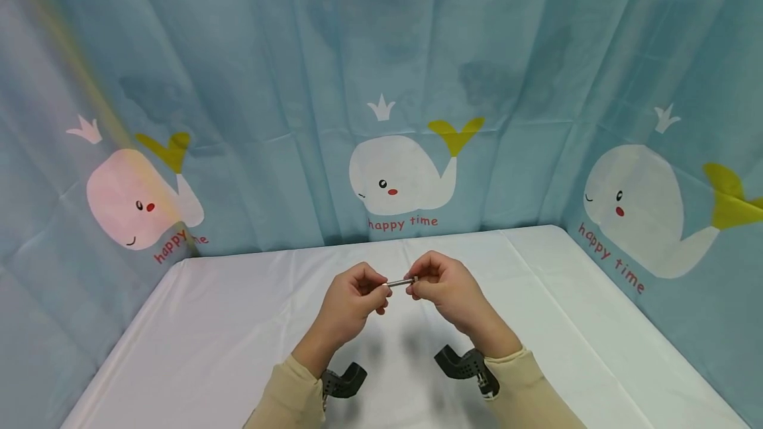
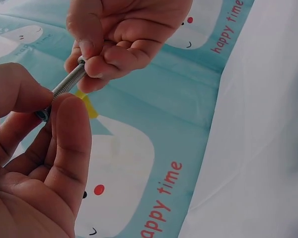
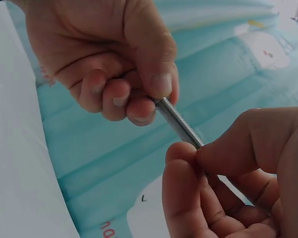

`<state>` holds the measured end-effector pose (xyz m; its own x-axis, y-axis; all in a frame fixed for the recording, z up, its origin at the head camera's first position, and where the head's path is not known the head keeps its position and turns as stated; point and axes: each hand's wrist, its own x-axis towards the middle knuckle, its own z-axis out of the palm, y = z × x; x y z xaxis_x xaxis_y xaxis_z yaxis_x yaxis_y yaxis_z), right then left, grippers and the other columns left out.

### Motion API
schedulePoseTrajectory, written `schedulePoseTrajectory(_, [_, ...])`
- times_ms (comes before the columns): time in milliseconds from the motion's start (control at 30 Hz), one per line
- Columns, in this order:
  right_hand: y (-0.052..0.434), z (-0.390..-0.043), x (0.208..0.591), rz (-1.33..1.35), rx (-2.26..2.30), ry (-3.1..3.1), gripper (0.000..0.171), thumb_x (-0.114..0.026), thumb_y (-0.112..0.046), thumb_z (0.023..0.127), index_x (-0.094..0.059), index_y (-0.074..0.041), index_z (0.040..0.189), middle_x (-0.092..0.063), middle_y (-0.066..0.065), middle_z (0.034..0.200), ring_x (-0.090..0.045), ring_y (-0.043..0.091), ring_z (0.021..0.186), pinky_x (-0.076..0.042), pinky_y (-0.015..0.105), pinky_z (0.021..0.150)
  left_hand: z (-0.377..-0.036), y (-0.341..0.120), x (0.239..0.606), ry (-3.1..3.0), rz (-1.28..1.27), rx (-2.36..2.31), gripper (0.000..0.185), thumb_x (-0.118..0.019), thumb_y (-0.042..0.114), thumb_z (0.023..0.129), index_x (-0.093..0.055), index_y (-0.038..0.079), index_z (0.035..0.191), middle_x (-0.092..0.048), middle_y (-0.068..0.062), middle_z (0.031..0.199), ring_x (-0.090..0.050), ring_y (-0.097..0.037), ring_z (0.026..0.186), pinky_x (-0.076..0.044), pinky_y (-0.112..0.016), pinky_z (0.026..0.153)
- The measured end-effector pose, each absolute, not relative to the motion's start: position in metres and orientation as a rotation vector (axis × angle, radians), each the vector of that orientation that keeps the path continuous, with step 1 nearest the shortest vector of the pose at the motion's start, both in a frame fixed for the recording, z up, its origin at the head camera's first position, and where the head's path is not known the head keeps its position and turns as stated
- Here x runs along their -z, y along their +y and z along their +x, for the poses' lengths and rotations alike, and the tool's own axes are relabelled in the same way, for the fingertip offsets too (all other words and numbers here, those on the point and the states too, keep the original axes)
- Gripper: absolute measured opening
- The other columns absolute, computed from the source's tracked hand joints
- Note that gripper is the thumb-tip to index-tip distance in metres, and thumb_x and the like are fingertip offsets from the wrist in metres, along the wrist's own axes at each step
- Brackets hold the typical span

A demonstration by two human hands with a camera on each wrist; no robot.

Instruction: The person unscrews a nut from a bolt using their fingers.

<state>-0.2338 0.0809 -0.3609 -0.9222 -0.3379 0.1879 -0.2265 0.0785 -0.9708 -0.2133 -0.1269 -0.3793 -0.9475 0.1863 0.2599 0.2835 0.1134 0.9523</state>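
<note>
- The threaded rod (image 3: 179, 122), centre of the right wrist frame, is grey metal, finely ridged, with a dull shine.
- The tablecloth (image 1: 238, 323), lower frame, is white, smooth, faintly glossy.
- The whale-print backdrop (image 1: 268, 85) is thin, creased, matt sheeting.

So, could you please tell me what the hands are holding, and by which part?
A threaded metal rod, held above the white table. The left hand pinches one end, the right hand the other; the middle stays bare.
</note>
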Motion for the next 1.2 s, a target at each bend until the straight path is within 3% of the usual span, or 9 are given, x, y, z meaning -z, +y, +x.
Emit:
schedulePoseTrajectory(233, [0.093,-0.237,0.361,-0.449,2.186,2.107,0.015,-0.063,0.005,0.09,-0.062,0.006,0.105,-0.064,0.021,0.109,-0.068,0.033,0.094,-0.056,0.04,0.086,-0.21,-0.132,0.378,-2.251,-0.366,2.093,0.008,-0.065,0.001,0.093,-0.062,-0.001,0.1,-0.068,-0.016,0.089,-0.065,-0.031,0.074,-0.058,-0.034,0.068])
schedulePoseTrajectory(400, [0.111,-0.247,0.36,-0.354,2.31,1.973,0.02,-0.063,0.002,0.094,-0.059,0.011,0.111,-0.063,0.026,0.112,-0.068,0.033,0.101,-0.054,0.041,0.09,-0.215,-0.138,0.383,-2.284,-0.241,2.138,0.011,-0.065,0.004,0.094,-0.061,-0.003,0.102,-0.067,-0.021,0.094,-0.066,-0.026,0.076,-0.058,-0.037,0.073])
schedulePoseTrajectory(567, [0.123,-0.266,0.365,-0.258,2.268,1.938,0.023,-0.064,-0.002,0.096,-0.058,0.01,0.115,-0.063,0.026,0.116,-0.068,0.029,0.101,-0.054,0.039,0.09,-0.224,-0.148,0.395,-2.347,-0.045,2.157,0.007,-0.063,0.003,0.095,-0.06,-0.001,0.101,-0.067,-0.016,0.093,-0.066,-0.027,0.077,-0.058,-0.037,0.074])
schedulePoseTrajectory(767, [0.133,-0.286,0.393,-0.118,2.16,1.868,0.026,-0.065,-0.002,0.095,-0.056,0.009,0.117,-0.065,0.021,0.117,-0.068,0.026,0.101,-0.055,0.035,0.087,-0.232,-0.152,0.415,-2.502,0.107,2.115,0.006,-0.066,0.0,0.093,-0.061,0.001,0.095,-0.069,-0.02,0.095,-0.063,-0.023,0.071,-0.057,-0.033,0.066])
schedulePoseTrajectory(967, [0.129,-0.297,0.425,-0.026,2.032,1.865,0.025,-0.066,0.002,0.091,-0.059,0.008,0.114,-0.067,0.019,0.113,-0.069,0.027,0.099,-0.057,0.034,0.084,-0.237,-0.149,0.429,-2.731,0.11,1.885,0.01,-0.068,-0.002,0.089,-0.062,0.0,0.096,-0.069,-0.015,0.08,-0.062,-0.02,0.061,-0.054,-0.034,0.059])
schedulePoseTrajectory(1200, [0.115,-0.295,0.437,-0.092,1.795,2.044,0.018,-0.067,0.005,0.087,-0.064,0.007,0.105,-0.069,0.016,0.102,-0.07,0.024,0.085,-0.058,0.034,0.074,-0.237,-0.141,0.439,-2.935,0.108,1.606,0.009,-0.067,-0.002,0.086,-0.061,0.005,0.089,-0.063,-0.008,0.061,-0.058,-0.019,0.052,-0.042,-0.028,0.051])
